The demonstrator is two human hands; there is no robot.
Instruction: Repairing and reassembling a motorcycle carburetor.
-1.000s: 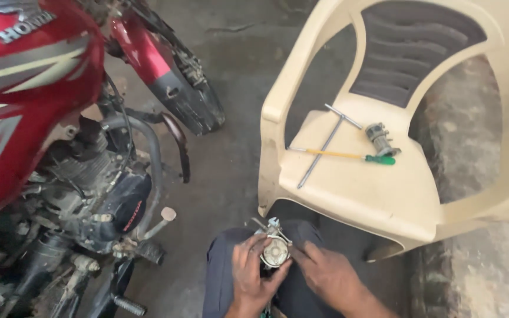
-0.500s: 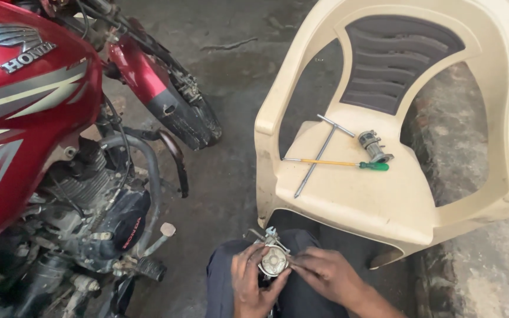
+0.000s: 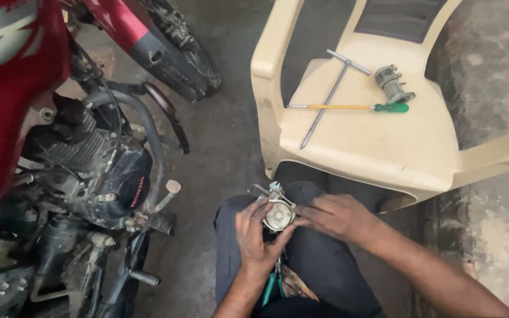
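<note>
- Left hand (image 3: 257, 238) cupped under small metal carburettor (image 3: 278, 213), fingers curled about its round body, gripping.
- Right hand (image 3: 338, 217) at part's right side, fingertips pinched against its edge.
- Carburettor held above dark-trousered knee (image 3: 319, 259), just in front of cream plastic chair (image 3: 384, 147).
- On chair seat: T-handle wrench (image 3: 331, 97), green-handled screwdriver (image 3: 354, 107), small metal part (image 3: 391, 84).
- Red motorcycle (image 3: 60, 147) at left, engine exposed.
- Green-handled pliers (image 3: 271, 285) below left wrist.

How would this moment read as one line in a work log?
left hand: holds small round metal part | right hand: fingers on part | chair: T-wrench, screwdriver | motorcycle: at left
</note>
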